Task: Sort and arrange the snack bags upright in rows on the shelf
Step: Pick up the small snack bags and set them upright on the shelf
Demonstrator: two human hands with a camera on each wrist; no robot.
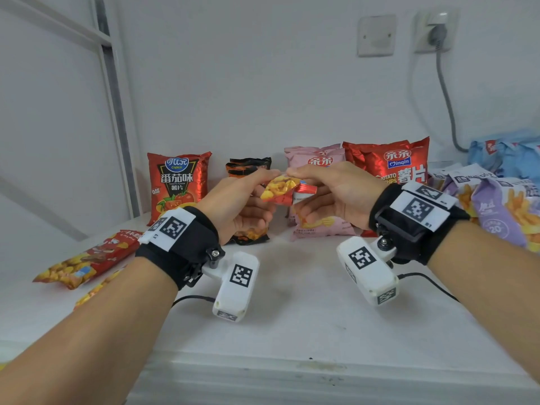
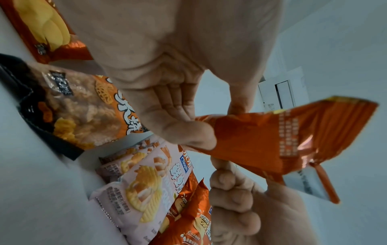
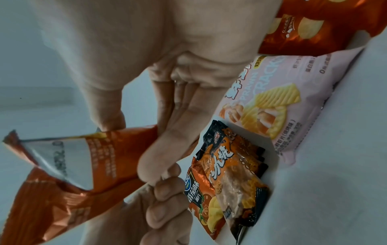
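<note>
Both hands hold one small red bag [image 1: 283, 190] printed with yellow snacks, above the white shelf [image 1: 292, 302]. My left hand [image 1: 270, 176] pinches its left top corner and my right hand [image 1: 293, 172] pinches the right one. In the left wrist view the thumb and a finger of the left hand [image 2: 220, 122] clamp the bag [image 2: 272, 140]. The right wrist view shows my right hand [image 3: 134, 140] gripping the bag [image 3: 94, 165] the same way. Against the wall stand a red tomato chip bag [image 1: 178, 185], a black-orange bag [image 1: 248, 166], a pink prawn cracker bag [image 1: 315, 159] and a red potato chip bag [image 1: 391, 162].
A red and yellow bag [image 1: 87, 261] lies flat at the left, with another bag's edge [image 1: 96, 287] in front of it. Purple bags [image 1: 502, 209] and blue bags [image 1: 508, 153] are piled at the right. A grey cable [image 1: 447, 106] hangs from a wall socket.
</note>
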